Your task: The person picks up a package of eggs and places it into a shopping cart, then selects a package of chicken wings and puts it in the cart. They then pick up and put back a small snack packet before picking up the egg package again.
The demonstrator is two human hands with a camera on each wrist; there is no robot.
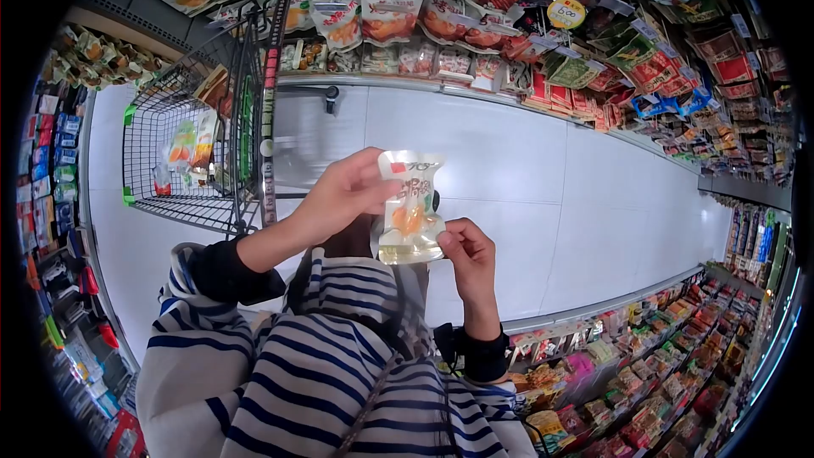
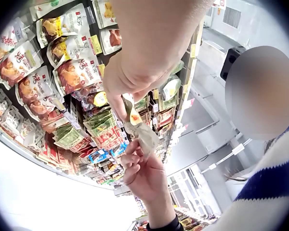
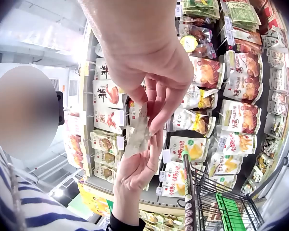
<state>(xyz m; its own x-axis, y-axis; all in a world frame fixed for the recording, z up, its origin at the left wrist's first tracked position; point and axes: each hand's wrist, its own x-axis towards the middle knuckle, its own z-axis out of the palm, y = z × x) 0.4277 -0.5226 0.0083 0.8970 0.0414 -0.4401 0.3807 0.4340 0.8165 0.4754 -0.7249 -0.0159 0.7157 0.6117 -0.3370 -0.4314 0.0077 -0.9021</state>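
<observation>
A small white packaged-food pouch (image 1: pixel 412 203) with an orange-yellow picture and a clear lower end is held in front of the striped top. My left hand (image 1: pixel 346 185) grips its upper left edge, thumb across the front. At the lower right corner, my right hand (image 1: pixel 471 256) pinches the pouch between thumb and fingers. In the left wrist view the pouch (image 2: pixel 145 135) appears from its side, spanning both hands. The right wrist view shows the pouch (image 3: pixel 137 137) nearly edge-on below the right hand (image 3: pixel 154 77), with the left hand (image 3: pixel 137 168) beneath.
A black wire shopping cart (image 1: pixel 182 165) with green trim stands at the left, holding several packages. Shelves of packaged food (image 1: pixel 394 13) run along the far side, and more racks of small packets (image 1: pixel 636 373) line the lower right. Pale tiled floor (image 1: pixel 500 161) lies between.
</observation>
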